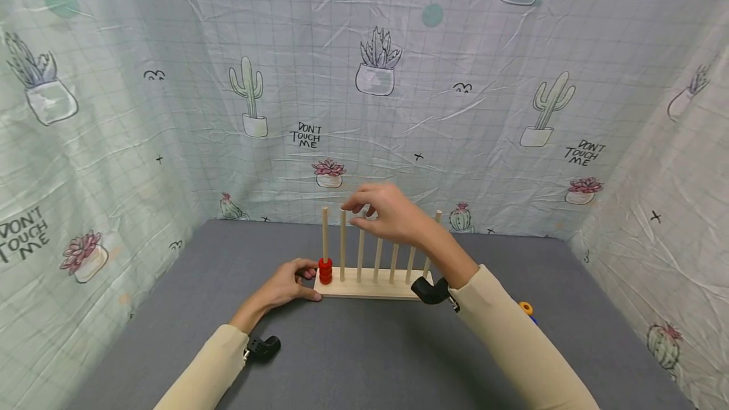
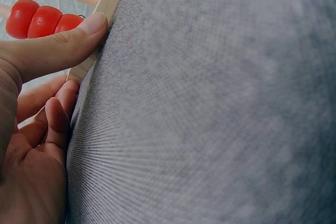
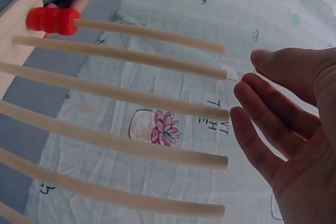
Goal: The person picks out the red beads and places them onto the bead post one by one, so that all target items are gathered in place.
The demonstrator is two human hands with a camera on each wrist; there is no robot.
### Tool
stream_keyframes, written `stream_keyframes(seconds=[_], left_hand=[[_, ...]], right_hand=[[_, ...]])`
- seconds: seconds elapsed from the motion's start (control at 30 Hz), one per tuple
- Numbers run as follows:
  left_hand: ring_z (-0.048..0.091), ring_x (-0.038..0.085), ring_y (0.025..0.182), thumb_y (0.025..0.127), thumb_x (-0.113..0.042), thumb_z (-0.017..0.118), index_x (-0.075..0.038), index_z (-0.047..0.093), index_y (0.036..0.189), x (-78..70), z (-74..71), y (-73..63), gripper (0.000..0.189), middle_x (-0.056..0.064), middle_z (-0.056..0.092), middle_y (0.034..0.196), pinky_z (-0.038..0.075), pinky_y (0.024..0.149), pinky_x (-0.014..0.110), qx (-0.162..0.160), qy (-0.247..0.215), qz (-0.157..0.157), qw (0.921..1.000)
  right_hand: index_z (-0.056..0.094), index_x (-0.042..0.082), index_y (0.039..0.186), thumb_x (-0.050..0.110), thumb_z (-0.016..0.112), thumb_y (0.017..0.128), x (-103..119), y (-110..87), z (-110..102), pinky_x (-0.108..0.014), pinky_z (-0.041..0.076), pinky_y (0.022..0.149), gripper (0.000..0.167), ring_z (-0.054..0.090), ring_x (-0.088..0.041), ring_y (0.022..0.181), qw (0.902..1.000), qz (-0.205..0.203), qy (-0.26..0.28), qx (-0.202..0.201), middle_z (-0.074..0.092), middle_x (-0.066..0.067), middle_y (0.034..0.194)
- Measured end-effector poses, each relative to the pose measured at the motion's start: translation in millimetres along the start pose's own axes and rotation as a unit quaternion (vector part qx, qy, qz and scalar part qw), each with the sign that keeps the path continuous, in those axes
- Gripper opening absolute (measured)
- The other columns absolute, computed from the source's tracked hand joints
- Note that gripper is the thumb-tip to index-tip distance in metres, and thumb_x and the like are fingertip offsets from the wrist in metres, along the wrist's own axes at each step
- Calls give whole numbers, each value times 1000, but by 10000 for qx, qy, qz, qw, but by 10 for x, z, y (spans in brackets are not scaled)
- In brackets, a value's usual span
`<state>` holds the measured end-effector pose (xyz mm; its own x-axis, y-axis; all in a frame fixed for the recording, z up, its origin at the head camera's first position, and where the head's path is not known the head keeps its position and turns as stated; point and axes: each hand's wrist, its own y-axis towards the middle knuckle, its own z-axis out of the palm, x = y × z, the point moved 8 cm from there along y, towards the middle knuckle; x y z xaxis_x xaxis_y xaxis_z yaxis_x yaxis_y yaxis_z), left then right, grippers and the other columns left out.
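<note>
A wooden peg rack [image 1: 367, 293] with a row of several upright pegs stands on the table. Three red beads [image 1: 325, 271] are stacked at the bottom of its leftmost peg. My left hand [image 1: 285, 285] grips the left end of the base, its thumb [image 2: 79, 38] on the front edge and fingers around the end. Above the pegs is my right hand [image 1: 390, 212], fingers loosely bent and nothing between them. In the right wrist view its fingertips [image 3: 242, 90] are close to the peg tips; whether they touch one I cannot tell.
An orange ring [image 1: 526, 307] and a blue piece [image 1: 533, 319] lie on the grey table [image 1: 353, 353] at the right, partly hidden by my right sleeve. A cactus-print curtain [image 1: 319, 37] hangs behind and along both sides.
</note>
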<state>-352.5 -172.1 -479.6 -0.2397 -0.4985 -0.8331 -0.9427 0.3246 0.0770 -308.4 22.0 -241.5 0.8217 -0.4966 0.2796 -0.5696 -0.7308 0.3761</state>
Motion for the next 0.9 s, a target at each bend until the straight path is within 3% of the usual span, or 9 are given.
stream_keyframes(seconds=[0.6, 0.9], left_hand=[[56, 20, 100, 69, -16, 95, 4, 63, 133, 3, -1, -5, 74, 13, 66, 114, 43, 77, 22, 8, 93, -58, 9999], [56, 20, 100, 69, -16, 95, 4, 63, 133, 0, -5, -2, 74, 12, 66, 114, 43, 79, 22, -24, 119, -110, 9999]], right_hand=[[75, 10, 118, 11, 75, 94, -89, -470, 168, -25, 56, 76, 24, 71, -16, 96, 9999, 83, -105, -8, 74, -3, 114], [75, 10, 117, 10, 74, 95, -158, -746, 361, -24, 56, 76, 23, 71, -16, 93, 9997, 171, 141, 82, 72, -4, 113]])
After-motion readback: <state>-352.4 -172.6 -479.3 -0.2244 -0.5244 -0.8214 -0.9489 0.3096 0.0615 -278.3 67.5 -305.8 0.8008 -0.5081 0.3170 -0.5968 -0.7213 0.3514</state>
